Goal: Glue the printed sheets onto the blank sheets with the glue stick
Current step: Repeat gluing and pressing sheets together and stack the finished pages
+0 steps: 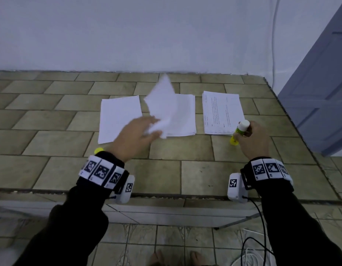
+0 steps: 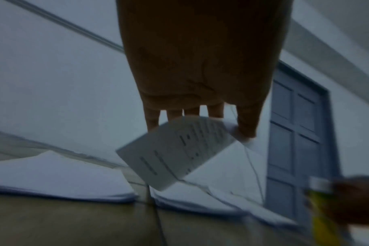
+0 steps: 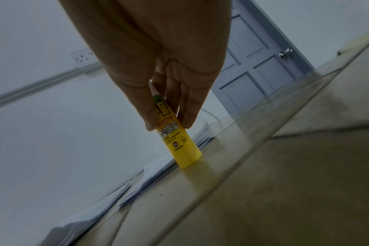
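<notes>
Three stacks of paper lie in a row on a tiled worktop (image 1: 166,169) against a pale wall: a blank stack (image 1: 120,118) at the left, a middle stack (image 1: 182,116) beside it, and a printed stack (image 1: 222,112) at the right, each apart from its neighbour. The person's left hand (image 1: 135,137) reaches over the near edge of the middle stack and holds a single sheet (image 1: 162,104) lifted and curled above it; the sheet is blurred in the head view, while the left wrist view shows lines of print on its underside (image 2: 175,153) and the thumb and fingers (image 2: 247,123) pinching its corner. The right hand (image 1: 252,139) stands at the near right corner of the printed stack, its fingers (image 3: 192,106) wrapped around a yellow glue stick (image 1: 239,133) with a white top. In the right wrist view the glue stick (image 3: 179,139) stands tilted with its base touching the worktop just beside the near edge of the printed stack. Both wrists carry black bands with square coded markers. A small yellow object (image 1: 98,150) shows just beyond the left wrist band, too hidden to identify. A grey-blue door (image 1: 323,89) stands at the far right
</notes>
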### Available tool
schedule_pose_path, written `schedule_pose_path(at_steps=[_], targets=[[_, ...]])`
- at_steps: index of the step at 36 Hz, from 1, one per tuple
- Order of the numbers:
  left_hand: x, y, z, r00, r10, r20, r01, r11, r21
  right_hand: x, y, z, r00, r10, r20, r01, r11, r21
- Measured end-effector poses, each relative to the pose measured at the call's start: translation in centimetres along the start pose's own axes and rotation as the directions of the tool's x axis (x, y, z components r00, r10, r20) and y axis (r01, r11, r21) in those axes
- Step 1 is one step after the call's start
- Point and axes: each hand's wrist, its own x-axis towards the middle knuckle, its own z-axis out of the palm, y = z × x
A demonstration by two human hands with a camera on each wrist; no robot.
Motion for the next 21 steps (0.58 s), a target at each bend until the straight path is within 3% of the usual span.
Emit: schedule_pose_path(at_steps=[4, 8, 17, 19, 21], targets=[[-1.8, 0.6, 2.2, 0.935, 0.165, 0.314, -0.210, 0.971, 0.115, 0.1, 0.0, 0.0, 1.000, 0.002, 0.004, -0.002, 1.000, -0.005], [-3.2, 0.9, 3.9, 0.868, 0.151, 0.473, -0.289, 0.928, 0.233, 0.2, 0.2, 0.0, 1.000, 0.012, 0.023, -0.013, 1.000, 0.014], [-5.3, 0.1, 4.9, 0.781, 0.071, 0.620, -0.346, 0.877, 0.335, -0.5, 0.4, -0.4, 0.997, -0.017, 0.082, 0.021, 0.999, -0.049], [-5.6, -0.2, 4.7, 0.789, 0.088, 0.609, -0.326, 0.899, 0.291, -0.7, 0.4, -0.6, 0.993, -0.051, 0.108, 0.057, 0.997, -0.051], [-5.9, -0.7, 4.5, 0.832, 0.090, 0.547, -0.259, 0.936, 0.240, -0.9, 0.1, -0.9, 0.988, -0.093, 0.126, 0.101, 0.993, -0.058]])
